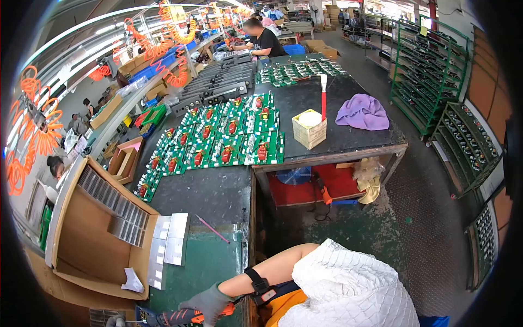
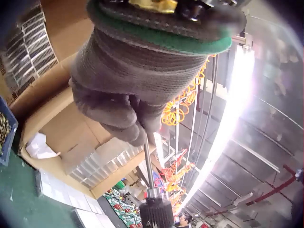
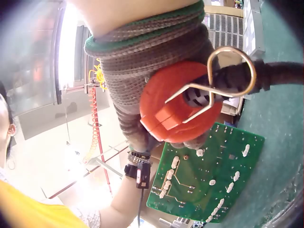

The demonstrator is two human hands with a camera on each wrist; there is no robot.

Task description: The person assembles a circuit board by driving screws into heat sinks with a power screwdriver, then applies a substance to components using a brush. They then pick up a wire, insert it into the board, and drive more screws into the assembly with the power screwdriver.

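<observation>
My gloved right hand (image 1: 210, 305) grips an orange and black electric screwdriver (image 1: 185, 317) at the bottom of the head view. In the right wrist view its orange end cap, wire hanging hook (image 3: 228, 71) and black cord (image 3: 280, 80) face the camera. My gloved left hand (image 2: 128, 99) pinches the thin metal bit (image 2: 148, 164) ahead of the knurled chuck (image 2: 156, 213). Only a little of that hand shows at the lower edge of the head view. A green circuit board (image 3: 204, 175), solder side showing, appears beyond the right hand.
An open cardboard box (image 1: 98, 234) stands at left, white-labelled strips (image 1: 175, 240) beside it. A pink pen-like stick (image 1: 212, 229) lies on the green mat. Rows of circuit boards (image 1: 229, 133) cover the bench behind, near a brush (image 1: 323, 98) in a square pot and a purple cloth (image 1: 363, 111).
</observation>
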